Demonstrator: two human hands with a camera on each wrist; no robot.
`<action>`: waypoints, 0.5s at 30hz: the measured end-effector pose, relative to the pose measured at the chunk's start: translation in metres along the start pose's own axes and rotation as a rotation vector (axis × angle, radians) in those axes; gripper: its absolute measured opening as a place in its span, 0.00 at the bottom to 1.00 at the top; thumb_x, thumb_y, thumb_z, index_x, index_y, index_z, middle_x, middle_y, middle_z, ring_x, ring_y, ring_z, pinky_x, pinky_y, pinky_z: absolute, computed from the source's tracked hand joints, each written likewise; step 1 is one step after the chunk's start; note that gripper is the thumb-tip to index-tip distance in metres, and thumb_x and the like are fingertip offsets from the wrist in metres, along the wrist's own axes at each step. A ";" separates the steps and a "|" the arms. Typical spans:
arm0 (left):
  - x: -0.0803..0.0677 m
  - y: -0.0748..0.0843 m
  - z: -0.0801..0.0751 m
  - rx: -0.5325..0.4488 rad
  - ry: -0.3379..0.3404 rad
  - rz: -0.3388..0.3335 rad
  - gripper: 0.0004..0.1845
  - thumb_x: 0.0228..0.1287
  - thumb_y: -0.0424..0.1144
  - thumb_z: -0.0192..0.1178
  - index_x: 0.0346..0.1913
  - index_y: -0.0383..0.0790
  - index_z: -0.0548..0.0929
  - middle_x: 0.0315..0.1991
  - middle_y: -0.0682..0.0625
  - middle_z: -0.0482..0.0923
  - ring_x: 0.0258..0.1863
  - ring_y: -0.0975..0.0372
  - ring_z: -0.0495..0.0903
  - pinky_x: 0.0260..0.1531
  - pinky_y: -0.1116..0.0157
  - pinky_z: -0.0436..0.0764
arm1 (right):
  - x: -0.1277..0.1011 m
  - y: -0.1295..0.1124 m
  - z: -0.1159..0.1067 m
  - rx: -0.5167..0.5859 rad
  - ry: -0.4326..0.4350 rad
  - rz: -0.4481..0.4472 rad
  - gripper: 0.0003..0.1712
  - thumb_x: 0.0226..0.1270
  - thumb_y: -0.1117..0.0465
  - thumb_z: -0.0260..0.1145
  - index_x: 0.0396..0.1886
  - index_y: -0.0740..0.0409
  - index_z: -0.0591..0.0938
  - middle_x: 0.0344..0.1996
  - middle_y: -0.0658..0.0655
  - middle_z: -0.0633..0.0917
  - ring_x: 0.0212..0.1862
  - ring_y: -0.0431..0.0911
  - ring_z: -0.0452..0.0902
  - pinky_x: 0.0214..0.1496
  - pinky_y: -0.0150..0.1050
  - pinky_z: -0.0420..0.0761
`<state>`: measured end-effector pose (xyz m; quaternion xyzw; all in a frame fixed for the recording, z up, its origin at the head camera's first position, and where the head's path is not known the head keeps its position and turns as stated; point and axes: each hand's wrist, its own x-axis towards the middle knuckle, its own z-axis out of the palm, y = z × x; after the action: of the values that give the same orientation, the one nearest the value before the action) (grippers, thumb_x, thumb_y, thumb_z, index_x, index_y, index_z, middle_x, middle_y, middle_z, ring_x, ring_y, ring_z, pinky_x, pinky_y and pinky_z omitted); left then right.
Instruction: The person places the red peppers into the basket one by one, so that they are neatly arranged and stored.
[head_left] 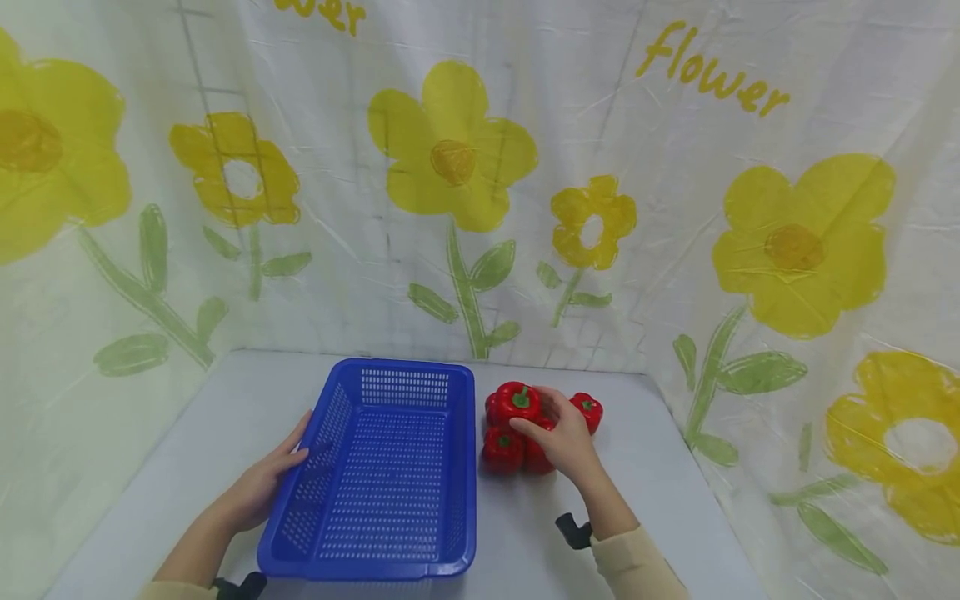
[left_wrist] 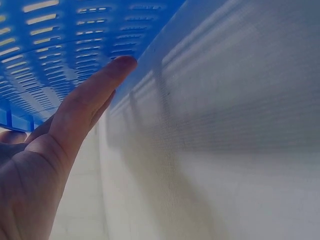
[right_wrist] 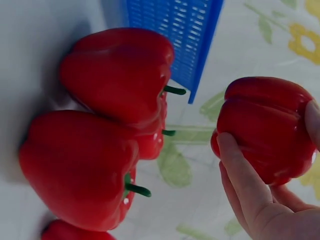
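Observation:
My left hand [head_left: 258, 487] holds the left side of a blue plastic basket [head_left: 474, 467], thumb at the rim. In the left wrist view its fingers [left_wrist: 87, 102] stretch along the outside of the slotted wall. My right hand [head_left: 566, 437] grips a red bell pepper [head_left: 516, 402] with a green stem, thumb on one side and fingers on the other. The right wrist view shows this held pepper [right_wrist: 267, 130] raised apart from the others. Close below it, several more red bell peppers [head_left: 502, 450] sit on the table, right of the basket.
Another red bell pepper [head_left: 588, 408] lies just beyond my right hand. The white table [head_left: 630, 483] ends at the back against a hanging sheet [head_left: 337, 275] with yellow flowers. The basket's bare slotted bottom [head_left: 386, 483] shows.

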<state>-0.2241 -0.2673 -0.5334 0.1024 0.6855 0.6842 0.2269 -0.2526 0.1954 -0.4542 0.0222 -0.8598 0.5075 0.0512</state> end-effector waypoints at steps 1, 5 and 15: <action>0.000 0.000 0.000 0.000 0.002 0.000 0.34 0.83 0.50 0.32 0.78 0.69 0.24 0.80 0.44 0.13 0.78 0.34 0.28 0.72 0.34 0.48 | 0.001 -0.001 0.001 -0.004 -0.002 -0.003 0.46 0.53 0.41 0.79 0.70 0.49 0.73 0.65 0.56 0.79 0.68 0.55 0.73 0.64 0.57 0.78; -0.001 -0.001 0.000 -0.001 0.009 -0.003 0.34 0.83 0.49 0.32 0.78 0.68 0.25 0.80 0.43 0.13 0.78 0.33 0.28 0.72 0.34 0.48 | 0.003 -0.005 0.004 0.003 -0.009 -0.009 0.46 0.53 0.41 0.79 0.70 0.49 0.73 0.66 0.56 0.79 0.68 0.55 0.74 0.64 0.58 0.77; -0.001 0.002 0.001 0.001 0.003 0.001 0.34 0.83 0.49 0.32 0.78 0.68 0.24 0.79 0.42 0.13 0.77 0.32 0.29 0.71 0.33 0.50 | 0.007 -0.013 0.012 0.022 -0.032 -0.033 0.46 0.54 0.42 0.79 0.71 0.50 0.73 0.66 0.55 0.79 0.69 0.54 0.74 0.66 0.58 0.76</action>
<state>-0.2236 -0.2671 -0.5312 0.1018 0.6862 0.6841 0.2254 -0.2594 0.1784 -0.4475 0.0452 -0.8544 0.5156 0.0456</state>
